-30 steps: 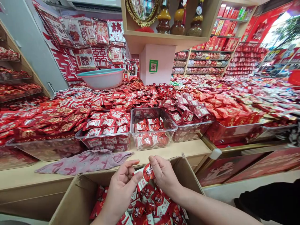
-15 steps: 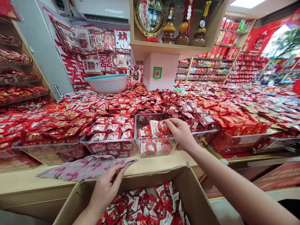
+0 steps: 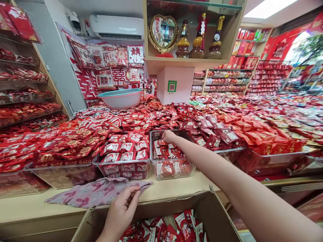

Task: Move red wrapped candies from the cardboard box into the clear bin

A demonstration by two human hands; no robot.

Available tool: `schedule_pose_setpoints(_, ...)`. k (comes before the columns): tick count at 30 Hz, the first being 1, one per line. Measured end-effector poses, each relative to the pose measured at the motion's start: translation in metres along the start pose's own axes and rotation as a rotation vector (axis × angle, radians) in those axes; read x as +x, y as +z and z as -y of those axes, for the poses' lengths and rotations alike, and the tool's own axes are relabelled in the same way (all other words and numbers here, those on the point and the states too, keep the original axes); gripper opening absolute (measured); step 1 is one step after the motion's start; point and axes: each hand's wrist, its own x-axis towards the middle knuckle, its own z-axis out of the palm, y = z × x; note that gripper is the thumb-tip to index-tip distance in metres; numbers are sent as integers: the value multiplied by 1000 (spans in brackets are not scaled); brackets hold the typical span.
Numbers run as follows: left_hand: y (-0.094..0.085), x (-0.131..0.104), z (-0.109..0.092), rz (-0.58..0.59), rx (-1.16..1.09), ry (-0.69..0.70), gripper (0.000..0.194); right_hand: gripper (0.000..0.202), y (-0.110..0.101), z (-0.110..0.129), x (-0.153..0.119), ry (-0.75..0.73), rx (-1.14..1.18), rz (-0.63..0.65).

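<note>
The right hand (image 3: 169,137) curls over packets (image 3: 161,148) in the bin (image 3: 174,174), grip unclear; the left hand (image 3: 123,209), fingertips together, is above the box (image 3: 176,201).

A white air conditioner (image 3: 118,27) hangs on the wall at upper left of the frame, beside a dark security camera (image 3: 75,21). At top center, a pale wooden display cabinet (image 3: 186,62) sits above a pale pink pillar (image 3: 179,75) bearing a green QR-code sign (image 3: 172,86). A bright ceiling light (image 3: 270,8) glows at upper right, near stocked wall shelves (image 3: 246,41) and daylight falling on a leafy tree (image 3: 311,47).
</note>
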Motion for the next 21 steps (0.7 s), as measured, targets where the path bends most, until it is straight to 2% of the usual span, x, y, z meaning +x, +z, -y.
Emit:
schedule_pose_setpoints(5, 3, 1, 1, -51, 40, 70, 18, 22, 12, -7, 4, -42, -113, 47)
schedule_pose_setpoints(13, 5, -2, 7, -62, 73, 101, 16, 28, 25, -13, 10, -60, -197, 17)
schedule_pose_setpoints(21, 5, 0, 5, -62, 92, 98, 17, 29, 19, -6, 3, -57, -206, 33)
